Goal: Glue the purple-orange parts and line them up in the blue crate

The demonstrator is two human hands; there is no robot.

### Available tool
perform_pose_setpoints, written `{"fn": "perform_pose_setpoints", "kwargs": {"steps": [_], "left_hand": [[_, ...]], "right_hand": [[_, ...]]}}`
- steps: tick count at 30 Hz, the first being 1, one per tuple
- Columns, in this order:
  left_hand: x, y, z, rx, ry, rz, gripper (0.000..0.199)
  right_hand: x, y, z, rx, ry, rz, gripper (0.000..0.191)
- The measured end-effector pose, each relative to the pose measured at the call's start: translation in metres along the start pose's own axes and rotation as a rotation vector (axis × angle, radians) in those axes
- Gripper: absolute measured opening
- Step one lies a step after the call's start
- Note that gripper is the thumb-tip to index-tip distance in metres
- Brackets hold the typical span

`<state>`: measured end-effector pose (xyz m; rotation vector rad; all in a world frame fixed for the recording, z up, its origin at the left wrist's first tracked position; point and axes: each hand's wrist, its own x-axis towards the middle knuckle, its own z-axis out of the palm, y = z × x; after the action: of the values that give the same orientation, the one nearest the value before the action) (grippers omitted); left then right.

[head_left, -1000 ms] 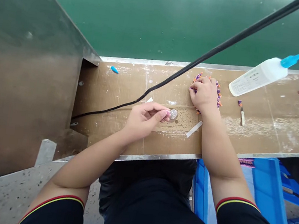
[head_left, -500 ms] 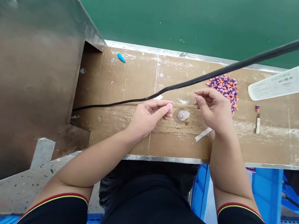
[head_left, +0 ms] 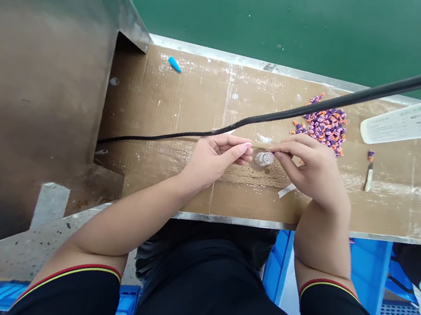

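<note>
My left hand pinches a small pink disc between thumb and forefinger. Close to it on the right, my right hand has its thumb and forefinger drawn together over a clear little cup. A tiny purple piece shows at those fingertips, mostly hidden. Behind the right hand lies a pile of small purple, pink and orange candy-like pieces. The cup stands on cardboard that is spotted with drops.
A thick black cable crosses above the bench. At the right are a white bottle and a small white-handled tool with a purple piece at its tip. A blue cap lies at the back left. A metal panel bounds the left.
My right hand has come down and left from beside the pile to the clear cup. My left hand still holds the pink disc, now tilted more edge-on. The whole view has shifted slightly.
</note>
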<state>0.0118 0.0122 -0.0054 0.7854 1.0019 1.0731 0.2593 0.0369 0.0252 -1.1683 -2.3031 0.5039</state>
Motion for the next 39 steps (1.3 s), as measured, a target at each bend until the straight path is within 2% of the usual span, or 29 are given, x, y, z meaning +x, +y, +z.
{"fn": "perform_pose_setpoints", "kwargs": {"steps": [6,26,39], "left_hand": [[0.001,-0.002,-0.001,-0.007,-0.003,0.012,0.04],[0.002,-0.003,-0.002,-0.015,-0.037,0.059,0.029],[0.003,-0.006,-0.004,-0.017,-0.042,0.08,0.025]], "right_hand": [[-0.005,-0.003,-0.002,-0.082,-0.077,-0.023,0.015],[-0.006,-0.01,0.008,-0.161,0.0,-0.033,0.012],[-0.008,-0.011,0.008,-0.119,0.013,-0.044,0.011]]}}
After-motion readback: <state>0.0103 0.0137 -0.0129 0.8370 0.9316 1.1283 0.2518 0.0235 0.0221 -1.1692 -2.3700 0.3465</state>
